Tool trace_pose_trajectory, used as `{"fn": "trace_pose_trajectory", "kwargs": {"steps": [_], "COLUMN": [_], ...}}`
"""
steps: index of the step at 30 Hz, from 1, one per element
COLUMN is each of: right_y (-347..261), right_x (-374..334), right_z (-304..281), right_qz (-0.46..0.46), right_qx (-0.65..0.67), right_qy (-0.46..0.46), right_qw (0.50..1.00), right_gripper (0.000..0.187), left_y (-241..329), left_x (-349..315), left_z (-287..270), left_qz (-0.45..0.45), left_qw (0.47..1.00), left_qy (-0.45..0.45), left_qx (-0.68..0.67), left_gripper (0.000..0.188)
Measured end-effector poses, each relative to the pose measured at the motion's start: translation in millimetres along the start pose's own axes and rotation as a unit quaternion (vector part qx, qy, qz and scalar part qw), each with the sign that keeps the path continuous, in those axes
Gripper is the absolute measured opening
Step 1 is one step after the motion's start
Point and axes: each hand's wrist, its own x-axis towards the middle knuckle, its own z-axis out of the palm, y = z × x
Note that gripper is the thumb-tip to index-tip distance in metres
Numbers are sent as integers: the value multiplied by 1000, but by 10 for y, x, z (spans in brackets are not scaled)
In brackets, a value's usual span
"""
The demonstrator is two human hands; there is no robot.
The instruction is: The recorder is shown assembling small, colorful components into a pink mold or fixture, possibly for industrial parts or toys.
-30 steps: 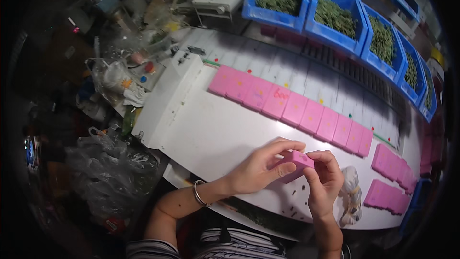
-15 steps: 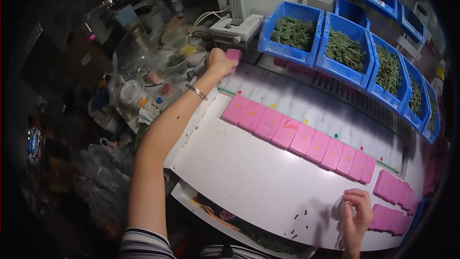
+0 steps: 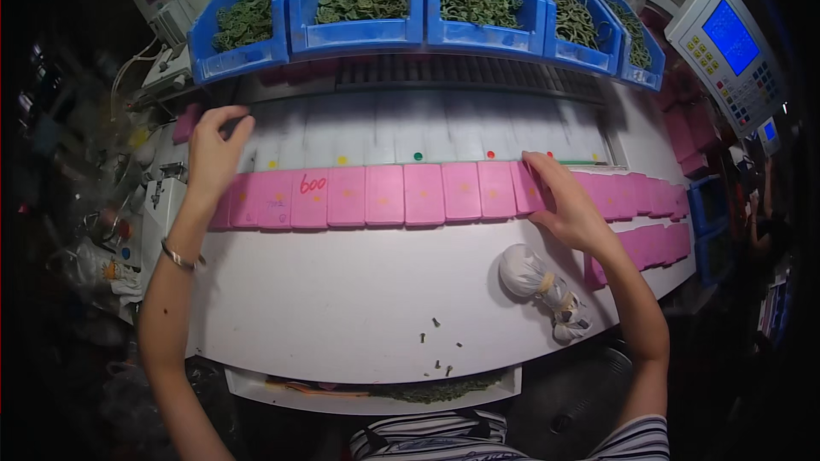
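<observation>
A long row of flat pink blocks (image 3: 424,195) lies side by side across the white table. My right hand (image 3: 568,205) spans the block at the row's right end (image 3: 526,188), thumb at its near edge and fingers at its far edge. Over the row's left end hovers my left hand (image 3: 215,149), its thumb and fingers apart with nothing between them. Another pink block (image 3: 185,124) stands just beyond that hand. Two shorter groups of pink blocks (image 3: 642,249) sit at the right.
Blue bins (image 3: 359,34) of dried green herb line the back, above a pale panel (image 3: 376,128) with coloured dots. A white cloth bundle tied with bands (image 3: 542,286) rests near the front right, with herb bits (image 3: 438,322) nearby. A keypad with a blue screen (image 3: 730,43) stands right.
My view has swung to the right. My left hand has let go of the pink block at the back left. My right hand has moved onto the row's right end block.
</observation>
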Motion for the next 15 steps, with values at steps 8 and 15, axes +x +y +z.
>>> {"fn": "trace_pose_trajectory", "kwargs": {"steps": [8,15], "right_y": [-1010,-1384], "right_x": [-281,-581], "right_z": [-86,382], "right_qz": [-94,-209], "right_qx": [16,-15], "right_qy": [62,184], "right_qw": [993,960], "right_gripper": [81,86], "left_y": [1668,1851], "left_x": [-1213,-1688], "left_z": [342,545], "left_qz": [-103,-240], "left_qw": [794,677], "left_qy": [-448,-420], "left_qx": [-398,-555], "left_gripper": [44,55]}}
